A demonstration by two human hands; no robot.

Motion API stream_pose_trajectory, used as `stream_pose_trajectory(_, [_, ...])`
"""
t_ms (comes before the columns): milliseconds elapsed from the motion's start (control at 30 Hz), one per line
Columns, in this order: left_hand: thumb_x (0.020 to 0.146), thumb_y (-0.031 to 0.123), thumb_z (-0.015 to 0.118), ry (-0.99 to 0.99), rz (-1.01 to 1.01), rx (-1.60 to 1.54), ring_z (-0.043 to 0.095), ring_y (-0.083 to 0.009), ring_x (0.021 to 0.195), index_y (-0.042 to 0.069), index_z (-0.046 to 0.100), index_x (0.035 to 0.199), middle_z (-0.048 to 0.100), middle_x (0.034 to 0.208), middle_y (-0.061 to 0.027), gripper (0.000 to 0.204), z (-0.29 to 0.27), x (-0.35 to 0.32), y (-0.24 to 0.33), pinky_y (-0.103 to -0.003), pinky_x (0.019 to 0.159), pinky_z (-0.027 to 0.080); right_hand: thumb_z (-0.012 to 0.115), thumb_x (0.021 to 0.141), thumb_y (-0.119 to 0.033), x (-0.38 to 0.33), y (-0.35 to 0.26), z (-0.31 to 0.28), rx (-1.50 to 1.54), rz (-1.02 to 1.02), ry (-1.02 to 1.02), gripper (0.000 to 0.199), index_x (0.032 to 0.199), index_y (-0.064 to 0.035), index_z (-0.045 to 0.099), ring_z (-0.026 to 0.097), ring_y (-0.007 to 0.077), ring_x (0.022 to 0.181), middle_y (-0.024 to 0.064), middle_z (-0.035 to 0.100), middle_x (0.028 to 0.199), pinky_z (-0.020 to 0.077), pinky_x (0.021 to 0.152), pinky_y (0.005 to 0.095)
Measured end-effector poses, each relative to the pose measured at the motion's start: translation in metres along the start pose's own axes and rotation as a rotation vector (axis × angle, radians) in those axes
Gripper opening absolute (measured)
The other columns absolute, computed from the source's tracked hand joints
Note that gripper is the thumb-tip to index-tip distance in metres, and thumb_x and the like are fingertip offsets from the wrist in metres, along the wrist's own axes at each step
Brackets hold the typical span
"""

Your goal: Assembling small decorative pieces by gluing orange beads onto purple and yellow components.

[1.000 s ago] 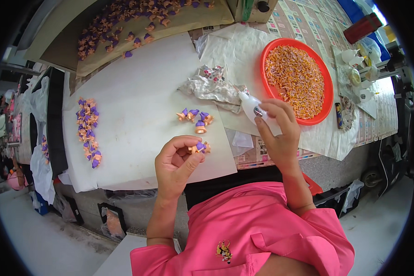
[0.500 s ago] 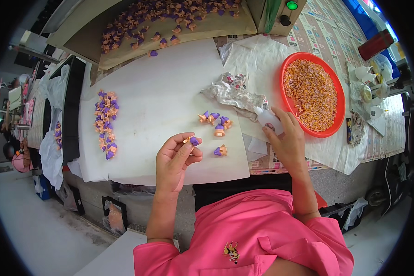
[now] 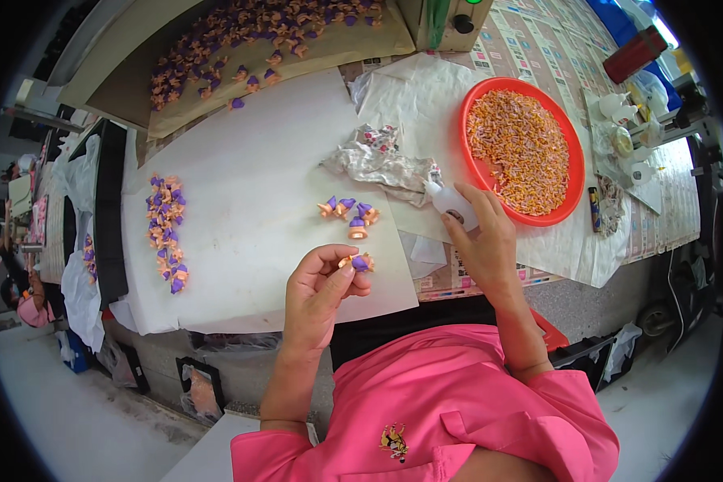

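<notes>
My left hand (image 3: 317, 291) pinches a small orange and purple piece (image 3: 356, 262) between thumb and fingertips, just above the white sheet (image 3: 249, 201). My right hand (image 3: 482, 237) grips a small white squeeze bottle (image 3: 450, 204) with its nozzle pointing up and left, beside the red tray. A little cluster of several orange and purple pieces (image 3: 348, 211) lies on the sheet between the two hands.
A round red tray (image 3: 566, 201) full of tiny orange parts sits to the right. A crumpled cloth (image 3: 377, 165) lies behind the cluster. A row of finished pieces (image 3: 167, 231) lies at the sheet's left, many more on a brown board (image 3: 257, 40) at the back.
My left hand has kept hold of a small piece and lifted it slightly nearer the cluster. My right hand with the bottle stays beside the tray. The camera view has shifted.
</notes>
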State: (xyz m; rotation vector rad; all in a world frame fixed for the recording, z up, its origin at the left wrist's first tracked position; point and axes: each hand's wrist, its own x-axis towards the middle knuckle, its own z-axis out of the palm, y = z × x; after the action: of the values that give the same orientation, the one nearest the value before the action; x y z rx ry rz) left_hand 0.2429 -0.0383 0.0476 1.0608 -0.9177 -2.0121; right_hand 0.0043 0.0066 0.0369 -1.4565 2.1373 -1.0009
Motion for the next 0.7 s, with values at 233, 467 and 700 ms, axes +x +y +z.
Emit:
stream_pose_trajectory(233, [0.092, 0.007, 0.057, -0.020, -0.066, -0.021, 0.063, -0.0111, 0.076, 0.001, 0.057, 0.108, 0.065, 0.099, -0.0088, 0.017, 0.037, 0.012, -0.030, -0.026, 0.071, 0.054, 0.073, 0.074, -0.002, -0.008, 0.016, -0.020, -0.056, -0.288, 0.097, 0.040, 0.112, -0.0023, 0.062, 0.062, 0.0281, 0.092, 0.0127, 0.061, 0.105, 0.0491, 0.082, 0.0343])
stream_pose_trajectory(467, [0.090, 0.005, 0.060, -0.081, -0.036, 0.022, 0.063, -0.0121, 0.076, -0.001, 0.057, 0.106, 0.065, 0.095, -0.0096, 0.016, 0.069, 0.022, -0.056, -0.026, 0.071, 0.054, 0.072, 0.078, -0.003, -0.024, 0.026, -0.028, 0.392, -0.140, -0.275, 0.020, 0.097, -0.0022, 0.068, 0.062, 0.0202, 0.080, 0.0090, 0.062, 0.091, 0.0491, 0.071, 0.0295])
stream_pose_trajectory(700, [0.088, -0.001, 0.060, -0.089, 0.059, 0.139, 0.063, -0.0117, 0.076, -0.002, 0.059, 0.101, 0.064, 0.090, -0.0087, 0.013, 0.079, 0.026, -0.066, -0.025, 0.070, 0.054, 0.073, 0.079, -0.004, -0.024, 0.039, -0.028, 0.504, -0.018, -0.328, 0.012, 0.089, -0.0016, 0.067, 0.059, 0.0119, 0.071, 0.0058, 0.062, 0.083, 0.0469, 0.063, 0.0241])
